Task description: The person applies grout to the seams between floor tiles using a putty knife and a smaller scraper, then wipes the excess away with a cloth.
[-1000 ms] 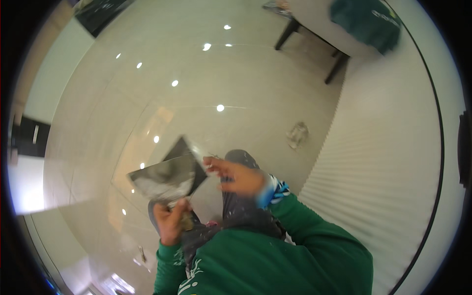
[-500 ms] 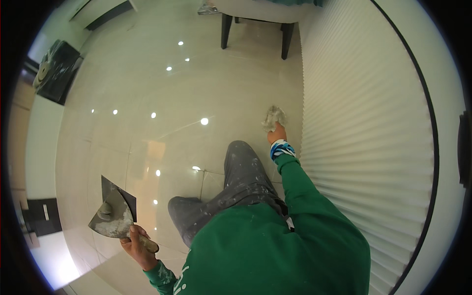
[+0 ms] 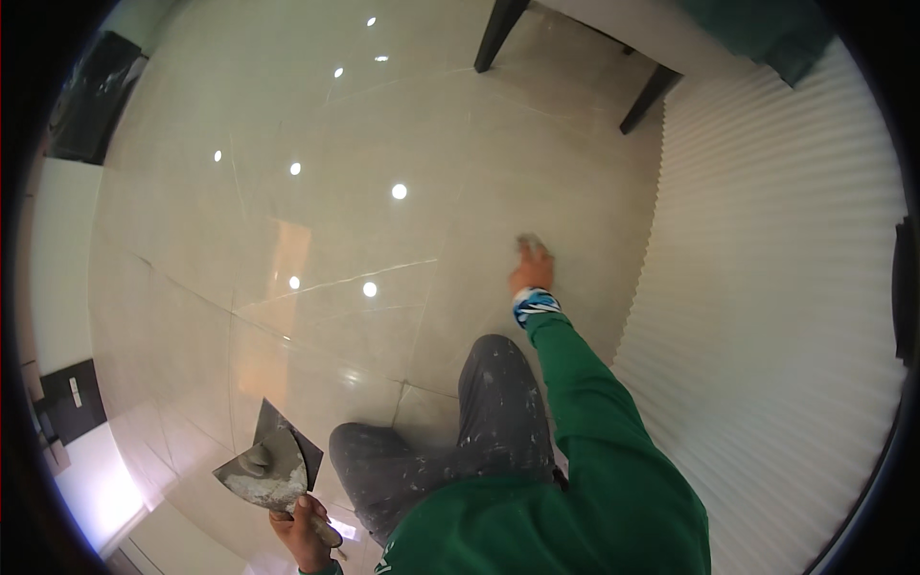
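Observation:
My left hand (image 3: 303,533), at the lower left, is closed round the handle of a putty knife (image 3: 278,484). Its wide blade carries a rounded grey lump (image 3: 254,461) and pale smears. Behind it, a second dark, pointed blade (image 3: 299,436) sticks out. My right hand (image 3: 532,271) reaches down to the glossy beige floor tiles (image 3: 431,230), blurred by motion. At its fingertips a small greyish-white clump (image 3: 527,240) shows, mostly hidden under the fingers; its material is unclear.
A pale ribbed sheet (image 3: 767,287) runs along the right side. Dark legs (image 3: 501,36) hold up a covered piece of furniture at the top, with green cloth (image 3: 762,38) on it. Plastic-wrapped dark goods (image 3: 94,101) stand far left. My knees (image 3: 500,374) are bent below.
The view has shifted. My right hand has drawn closer to my left across the floor, and the clump, plainly visible before, is mostly covered. My left hand still holds the putty knife.

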The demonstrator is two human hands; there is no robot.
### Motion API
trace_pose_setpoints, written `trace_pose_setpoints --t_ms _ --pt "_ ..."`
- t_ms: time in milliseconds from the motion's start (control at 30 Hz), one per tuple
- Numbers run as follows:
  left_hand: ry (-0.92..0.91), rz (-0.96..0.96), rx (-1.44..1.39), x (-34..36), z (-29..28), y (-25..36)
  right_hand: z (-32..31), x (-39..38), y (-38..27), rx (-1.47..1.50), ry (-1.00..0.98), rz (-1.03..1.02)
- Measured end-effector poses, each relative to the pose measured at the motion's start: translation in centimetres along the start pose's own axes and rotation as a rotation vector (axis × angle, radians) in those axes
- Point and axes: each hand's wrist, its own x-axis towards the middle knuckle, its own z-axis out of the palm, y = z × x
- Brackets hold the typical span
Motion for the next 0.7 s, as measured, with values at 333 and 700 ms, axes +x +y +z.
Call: trace_pose_setpoints --t_ms 333,700 --pt "0.048 -0.075 -0.007 4.2 2.5 1.6 -4.1 19.3 -16.2 -0.088 -0.013 -0.161" --pt "0.039 -0.054 -0.130 4.5 -5.2 -3.4 5.0 -2.8 -21.2 -0.122 -0.108 -0.278"
